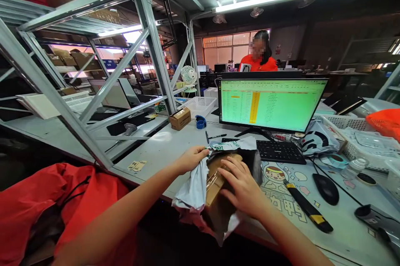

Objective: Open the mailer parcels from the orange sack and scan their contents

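A torn white plastic mailing bag [192,186] with a dark lining lies at the desk's front edge, its mouth spread. Inside it is a brown cardboard box [215,186] with clear tape on it. My left hand [193,158] pinches the bag's upper left rim, fingers closed on the plastic. Across the box's top lies my right hand [239,180], its fingers and thumb curved around the box. The box's lower part is partly hidden by the bag and my right hand.
Behind the bag stand a keyboard [278,151] and a lit monitor [271,105]. To the right lie a yellow-black utility knife [308,207], a mouse [325,188] and a scanner [379,220]. A small carton [180,119] sits back left. A person in red [262,64] is beyond the monitor.
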`<state>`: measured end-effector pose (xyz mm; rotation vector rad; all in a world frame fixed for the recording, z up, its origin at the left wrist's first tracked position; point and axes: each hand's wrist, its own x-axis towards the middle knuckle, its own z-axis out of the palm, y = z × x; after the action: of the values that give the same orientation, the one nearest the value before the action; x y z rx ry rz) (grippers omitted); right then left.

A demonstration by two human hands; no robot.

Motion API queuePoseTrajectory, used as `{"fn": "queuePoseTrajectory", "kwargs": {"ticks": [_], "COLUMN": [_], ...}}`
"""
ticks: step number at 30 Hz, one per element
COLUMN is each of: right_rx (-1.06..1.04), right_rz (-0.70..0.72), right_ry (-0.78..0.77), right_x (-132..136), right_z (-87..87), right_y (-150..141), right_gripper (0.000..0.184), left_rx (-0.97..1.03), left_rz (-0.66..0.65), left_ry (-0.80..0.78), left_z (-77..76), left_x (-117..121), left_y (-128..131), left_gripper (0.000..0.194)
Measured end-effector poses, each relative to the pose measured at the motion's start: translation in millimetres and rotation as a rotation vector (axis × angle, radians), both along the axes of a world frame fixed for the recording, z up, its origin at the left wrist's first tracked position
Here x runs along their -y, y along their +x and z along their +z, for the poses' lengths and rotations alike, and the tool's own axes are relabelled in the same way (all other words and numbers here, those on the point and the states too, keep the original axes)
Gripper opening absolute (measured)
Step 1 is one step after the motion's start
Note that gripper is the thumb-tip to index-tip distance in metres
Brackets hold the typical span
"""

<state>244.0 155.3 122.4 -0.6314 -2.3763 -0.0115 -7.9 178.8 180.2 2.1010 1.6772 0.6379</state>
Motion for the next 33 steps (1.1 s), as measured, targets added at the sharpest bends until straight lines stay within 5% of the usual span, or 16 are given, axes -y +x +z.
{"fn": "queuePoseTrajectory", "kwargs": {"ticks": [3, 6, 10, 12, 16, 20, 22, 24, 27, 30, 33], "right_rx": [0.062, -0.033, -0.165, -0.205, -0.146, -0.1, -0.169, -0.185, 0.084, 0.2, 0.036], "right_rz": [-0.018, -0.111, -0.202, -0.179, -0.126, -0.132, -0.33, -0.717, -1.122, -1.094, -1.013], "right_ry": [0.04, 0.094, 0.149, 0.182, 0.197, 0.126, 0.082, -0.008, -0.288, -0.349, -0.259], "right_x": [-3, 2, 11, 17, 33, 40, 32, 19, 0, -6, 5], "right_z": [3.6, -8.2, -21.9, -23.5, -17.7, -22.5, -40.1, -67.5, -112.3, -137.5, -125.6], "right_y": [3, 2, -4, -2, 12, 54, 92, 137, 192, 218, 219], "right_gripper": [0.055, 0.047, 0.036, 0.032, 0.036, 0.039, 0.037, 0.04, 0.052, 0.049, 0.052], "left_rx": [-0.046, -0.084, -0.096, -0.131, -0.052, 0.1, 0.228, 0.413, 0.631, 0.669, 0.568], "left_rz": [-0.009, 0.047, -0.21, -0.237, -0.096, -0.137, -0.104, -0.012, 0.088, 0.05, 0.127], "left_ry": [-0.041, 0.097, 0.165, 0.124, 0.061, 0.034, 0.064, 0.133, 0.295, 0.392, 0.285], "left_z": [11.5, 23.3, 27.7, 20.9, 0.2, -21.1, -36.7, -56.7, -89.7, -119.9, -144.4], "left_x": [3, 25, 67, 78, 76, 73, 73, 73, 73, 80, 93], "left_y": [2, 2, 10, 14, 12, 10, 12, 16, 21, 22, 27], "left_gripper": [0.034, 0.023, 0.036, 0.041, 0.048, 0.054, 0.046, 0.043, 0.05, 0.08, 0.123]}}
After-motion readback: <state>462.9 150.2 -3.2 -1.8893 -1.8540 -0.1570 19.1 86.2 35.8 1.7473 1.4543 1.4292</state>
